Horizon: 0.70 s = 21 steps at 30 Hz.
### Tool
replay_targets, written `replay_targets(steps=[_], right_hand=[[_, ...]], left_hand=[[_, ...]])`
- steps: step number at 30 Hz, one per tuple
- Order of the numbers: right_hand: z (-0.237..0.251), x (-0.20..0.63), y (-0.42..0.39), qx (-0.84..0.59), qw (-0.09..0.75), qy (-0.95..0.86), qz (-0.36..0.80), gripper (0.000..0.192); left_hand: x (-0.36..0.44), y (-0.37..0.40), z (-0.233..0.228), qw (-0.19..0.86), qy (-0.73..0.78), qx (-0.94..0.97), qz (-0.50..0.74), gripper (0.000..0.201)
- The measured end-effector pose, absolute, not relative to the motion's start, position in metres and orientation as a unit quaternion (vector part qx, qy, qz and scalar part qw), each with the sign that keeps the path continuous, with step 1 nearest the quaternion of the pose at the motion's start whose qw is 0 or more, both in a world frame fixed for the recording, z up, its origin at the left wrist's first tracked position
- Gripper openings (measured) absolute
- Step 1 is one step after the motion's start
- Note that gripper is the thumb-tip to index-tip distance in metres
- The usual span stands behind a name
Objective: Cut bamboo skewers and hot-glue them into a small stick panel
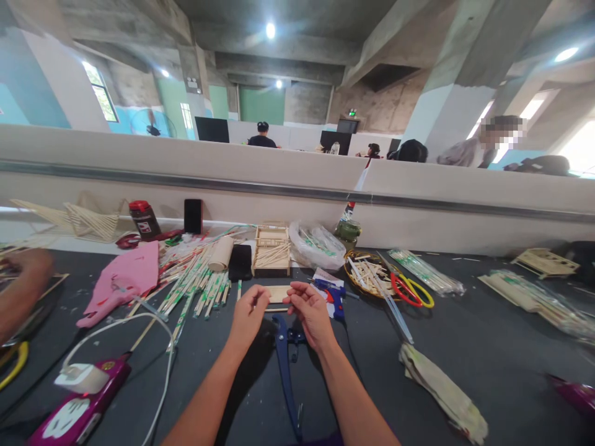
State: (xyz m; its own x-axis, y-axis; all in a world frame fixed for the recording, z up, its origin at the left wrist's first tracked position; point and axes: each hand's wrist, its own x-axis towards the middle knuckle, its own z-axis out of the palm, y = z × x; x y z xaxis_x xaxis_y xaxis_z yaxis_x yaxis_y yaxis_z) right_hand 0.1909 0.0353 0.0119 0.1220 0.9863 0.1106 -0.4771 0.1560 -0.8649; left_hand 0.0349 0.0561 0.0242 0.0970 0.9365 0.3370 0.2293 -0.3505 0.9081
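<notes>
Head view: I see my left hand [248, 317] and my right hand [310, 313] meeting over the dark table [465, 347], fingers pinched on either end of a small flat panel of pale wooden sticks [277, 293], held just above the tabletop. Both hands are narrowed onto it, thumbs on the near edge. I judge the panel light, stiff along the sticks but fragile at its joints, so holding the two short ends, as now, looks safest. Directly below my hands lie blue-handled cutters [284, 353]; a blue glue gun [331, 294] sits touching my right hand's far side. Beyond are a scatter of wrapped chopsticks [195, 282], a small wooden stick crate [271, 251] and red-and-yellow scissors [409, 291]. Another person's arm [21, 291] shows at far left.
</notes>
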Motion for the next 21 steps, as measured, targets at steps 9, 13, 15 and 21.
replay_targets(steps=[9,13,15,21], right_hand=[[0.004,0.222,0.040,-0.546,0.632,-0.534,0.133,0.028],[0.010,0.228,0.037,-0.545,0.589,-0.597,0.011,0.040],[0.010,0.229,0.037,-0.552,0.581,-0.598,-0.003,0.041],[0.005,0.230,0.037,-0.586,0.586,-0.559,-0.021,0.032]], left_hand=[[0.014,0.075,0.012,0.226,0.512,0.452,0.695,0.022],[0.012,0.076,0.016,0.106,0.531,0.489,0.684,0.063],[0.006,0.076,0.017,0.066,0.567,0.519,0.635,0.067],[-0.040,0.093,0.001,-0.014,0.695,0.542,0.471,0.046]])
